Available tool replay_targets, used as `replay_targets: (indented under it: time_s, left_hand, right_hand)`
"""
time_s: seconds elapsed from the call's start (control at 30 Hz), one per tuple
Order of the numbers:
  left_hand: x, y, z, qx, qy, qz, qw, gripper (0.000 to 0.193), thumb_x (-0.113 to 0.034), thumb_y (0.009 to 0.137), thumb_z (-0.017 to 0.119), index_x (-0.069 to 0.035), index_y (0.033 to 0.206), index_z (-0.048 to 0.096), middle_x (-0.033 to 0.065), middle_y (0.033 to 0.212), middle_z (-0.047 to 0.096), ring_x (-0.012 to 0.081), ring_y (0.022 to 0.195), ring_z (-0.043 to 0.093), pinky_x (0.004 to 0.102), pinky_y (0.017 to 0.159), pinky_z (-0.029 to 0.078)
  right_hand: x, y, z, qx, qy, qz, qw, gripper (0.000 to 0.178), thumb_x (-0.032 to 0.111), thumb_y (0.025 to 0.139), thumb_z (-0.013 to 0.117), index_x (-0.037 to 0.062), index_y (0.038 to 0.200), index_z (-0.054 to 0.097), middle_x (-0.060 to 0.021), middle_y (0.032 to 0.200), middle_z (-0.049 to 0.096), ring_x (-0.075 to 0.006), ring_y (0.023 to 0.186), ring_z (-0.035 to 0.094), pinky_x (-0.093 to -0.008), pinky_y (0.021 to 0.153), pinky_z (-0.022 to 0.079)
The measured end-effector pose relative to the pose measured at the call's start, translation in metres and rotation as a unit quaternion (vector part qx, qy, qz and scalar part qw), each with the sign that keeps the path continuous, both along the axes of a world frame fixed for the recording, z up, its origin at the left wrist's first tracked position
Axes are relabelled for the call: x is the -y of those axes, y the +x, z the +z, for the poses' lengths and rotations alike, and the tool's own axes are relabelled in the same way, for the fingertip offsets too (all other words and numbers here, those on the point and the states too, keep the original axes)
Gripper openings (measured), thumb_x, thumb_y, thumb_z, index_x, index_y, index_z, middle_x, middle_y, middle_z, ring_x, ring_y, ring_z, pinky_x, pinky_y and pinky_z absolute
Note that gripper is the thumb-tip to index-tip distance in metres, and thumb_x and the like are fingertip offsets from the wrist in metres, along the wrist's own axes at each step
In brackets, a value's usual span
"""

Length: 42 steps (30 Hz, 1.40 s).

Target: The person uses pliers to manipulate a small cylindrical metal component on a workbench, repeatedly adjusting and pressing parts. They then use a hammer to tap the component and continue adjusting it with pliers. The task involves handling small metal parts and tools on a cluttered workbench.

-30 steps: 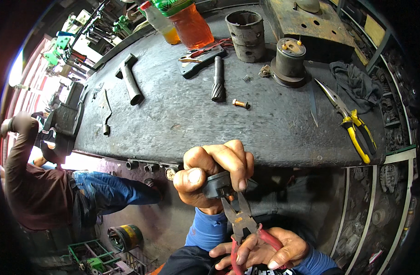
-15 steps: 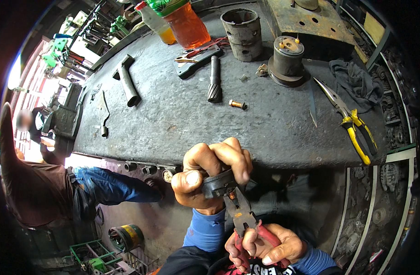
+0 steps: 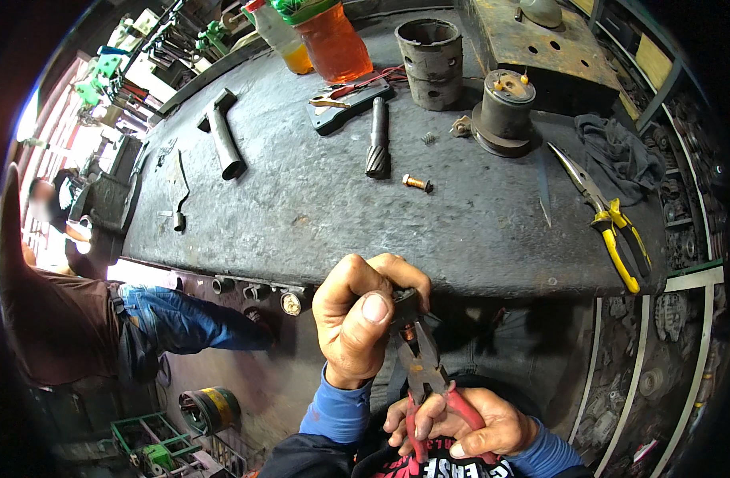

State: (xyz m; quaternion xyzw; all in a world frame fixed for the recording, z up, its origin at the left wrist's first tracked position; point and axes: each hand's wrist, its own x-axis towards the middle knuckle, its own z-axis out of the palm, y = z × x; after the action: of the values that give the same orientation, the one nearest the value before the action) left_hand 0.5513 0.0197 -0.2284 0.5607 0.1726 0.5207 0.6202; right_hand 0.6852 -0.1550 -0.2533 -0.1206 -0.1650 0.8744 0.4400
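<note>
- A small dark part sits pinched in the left hand, in front of the workbench edge, up close so it is easy to see.
- The red-handled pliers bite that part. The right hand squeezes the handles together.
- Yellow-handled pliers, a small bolt and a grooved shaft lie on the bench, near enough to grab.
- Another person crouches on the left.

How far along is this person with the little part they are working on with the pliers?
Midway, by the look of it. In hand: the left hand pinches a small dark part while the right hand squeezes red-handled pliers whose nose bites on it. Nothing looks finished; the part is not set down. On the metal bench, a bolt and yellow-handled pliers lie untouched.
</note>
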Motion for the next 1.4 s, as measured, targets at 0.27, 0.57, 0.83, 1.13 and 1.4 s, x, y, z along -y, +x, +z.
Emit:
replay_targets:
  time_s: [0.27, 0.57, 0.83, 1.13, 1.4]
  left_hand:
    - [-0.001, 0.007, -0.003, 0.041, -0.013, -0.007, 0.999, 0.033, -0.027, 0.096, 0.064, -0.008, 0.08, 0.044, 0.0265, 0.079, 0.068, 0.0161, 0.064, 0.047, 0.0317, 0.06, 0.041]
    - [0.002, 0.009, -0.001, -0.029, 0.001, 0.028, 0.999, 0.029, -0.016, 0.1, 0.06, -0.005, 0.078, 0.045, 0.0174, 0.079, 0.069, 0.0094, 0.062, 0.048, 0.0272, 0.057, 0.042]
    - [0.013, 0.017, 0.004, -0.199, 0.093, 0.148, 0.964, 0.016, -0.003, 0.097, 0.064, 0.003, 0.083, 0.059, 0.0046, 0.075, 0.062, 0.0063, 0.065, 0.049, 0.0241, 0.06, 0.042]
    - [0.004, 0.014, 0.008, -0.047, 0.024, 0.155, 0.987, 0.028, -0.022, 0.104, 0.054, -0.004, 0.084, 0.05, 0.0201, 0.082, 0.07, 0.0102, 0.054, 0.052, 0.0263, 0.05, 0.044]
    - [0.005, 0.011, 0.004, -0.004, 0.008, 0.135, 0.991, 0.028, -0.026, 0.099, 0.057, -0.003, 0.084, 0.053, 0.0254, 0.082, 0.071, 0.0116, 0.053, 0.05, 0.0266, 0.05, 0.043]
  right_hand:
    - [-0.002, -0.003, -0.001, -0.072, 0.003, -0.019, 0.997, 0.038, 0.016, 0.086, 0.069, -0.0031, 0.116, 0.054, -0.0197, 0.129, 0.048, -0.0253, 0.116, 0.056, -0.0417, 0.102, 0.048]
    - [0.003, 0.001, -0.008, 0.055, -0.01, -0.053, 0.997, 0.03, 0.003, 0.083, 0.064, 0.0022, 0.111, 0.053, -0.0135, 0.125, 0.051, -0.0171, 0.106, 0.055, -0.0351, 0.095, 0.049]
    - [-0.007, -0.009, 0.003, 0.719, 0.224, -0.19, 0.63, 0.05, 0.005, 0.068, 0.07, -0.0044, 0.116, 0.059, -0.0275, 0.122, 0.051, -0.0476, 0.102, 0.056, -0.0545, 0.091, 0.05]
    - [0.012, -0.002, 0.019, 0.71, 0.202, -0.172, 0.653, 0.059, 0.0, 0.07, 0.063, -0.0132, 0.128, 0.055, -0.0339, 0.148, 0.047, -0.0541, 0.131, 0.052, -0.0514, 0.114, 0.043]
    - [0.002, 0.023, 0.004, 0.153, 0.017, -0.004, 0.988, 0.067, 0.01, 0.085, 0.073, -0.0109, 0.144, 0.051, -0.0316, 0.157, 0.044, -0.0373, 0.143, 0.052, -0.0488, 0.121, 0.039]
